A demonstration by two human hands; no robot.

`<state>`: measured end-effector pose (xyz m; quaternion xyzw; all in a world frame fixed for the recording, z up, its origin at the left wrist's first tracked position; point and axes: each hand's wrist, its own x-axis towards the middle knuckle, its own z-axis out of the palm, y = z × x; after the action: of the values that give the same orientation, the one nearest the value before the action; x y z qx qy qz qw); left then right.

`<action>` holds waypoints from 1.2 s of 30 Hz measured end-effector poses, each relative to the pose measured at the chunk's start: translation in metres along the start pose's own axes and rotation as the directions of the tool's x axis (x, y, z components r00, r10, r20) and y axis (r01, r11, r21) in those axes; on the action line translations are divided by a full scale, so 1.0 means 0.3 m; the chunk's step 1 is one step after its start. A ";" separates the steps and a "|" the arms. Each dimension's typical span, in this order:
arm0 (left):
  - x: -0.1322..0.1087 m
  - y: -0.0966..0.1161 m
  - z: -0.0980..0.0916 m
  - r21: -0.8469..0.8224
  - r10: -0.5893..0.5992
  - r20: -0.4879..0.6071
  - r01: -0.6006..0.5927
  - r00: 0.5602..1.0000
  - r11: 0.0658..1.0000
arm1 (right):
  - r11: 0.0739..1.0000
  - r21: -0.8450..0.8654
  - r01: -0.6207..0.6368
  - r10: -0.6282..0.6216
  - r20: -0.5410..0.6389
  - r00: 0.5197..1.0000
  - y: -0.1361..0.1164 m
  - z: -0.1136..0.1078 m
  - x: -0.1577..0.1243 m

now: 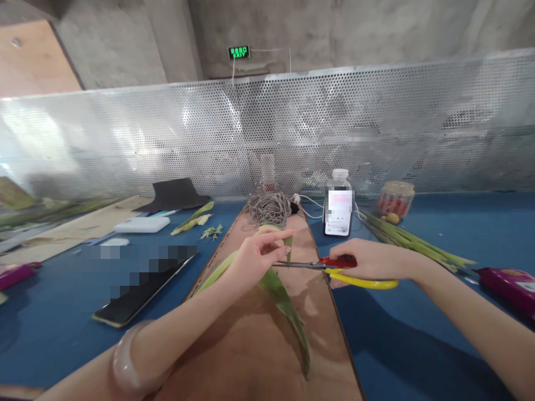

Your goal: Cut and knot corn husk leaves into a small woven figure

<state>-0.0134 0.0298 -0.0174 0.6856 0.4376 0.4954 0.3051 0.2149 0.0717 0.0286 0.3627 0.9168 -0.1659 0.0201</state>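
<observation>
Above a brown board (251,340), my left hand (259,253) pinches a long green leaf (284,301), whose tip hangs down over the board toward the lower right. Another part of the green leaf trails to the left behind my wrist. My right hand (363,259) is closed on the red and yellow handles of scissors (359,278). The scissor blades point left and reach the leaf just beside my left fingertips; whether they touch it is hard to tell.
Grey cord (270,210) lies piled at the board's far end. Behind on the right are a lit phone (338,211) against a bottle, a glass jar (396,200) and green stems (409,242). A dark tablet (146,287) lies left, a purple packet (507,289) right.
</observation>
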 end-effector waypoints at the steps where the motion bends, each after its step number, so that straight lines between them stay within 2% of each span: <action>1: 0.000 -0.001 0.000 0.003 0.004 -0.003 -0.004 1.000 1.000 | 1.000 0.007 0.000 0.000 0.000 1.000 0.002 0.001 0.000; 17: 0.000 0.000 -0.003 0.013 0.013 0.003 -0.013 1.000 1.000 | 0.999 0.037 0.018 -0.020 0.036 0.999 -0.003 -0.005 -0.005; 27: -0.005 0.003 0.002 -0.032 -0.022 -0.002 0.022 1.000 0.999 | 0.996 0.083 0.024 -0.030 0.063 0.998 0.008 -0.003 -0.001; 36: -0.008 0.012 0.001 -0.046 -0.040 -0.004 0.040 0.999 0.998 | 1.000 0.007 0.013 -0.014 0.095 0.995 0.006 0.002 0.001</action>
<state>-0.0125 0.0261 -0.0155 0.6683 0.4405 0.5008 0.3295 0.2159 0.0731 0.0273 0.3483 0.9166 -0.1863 0.0615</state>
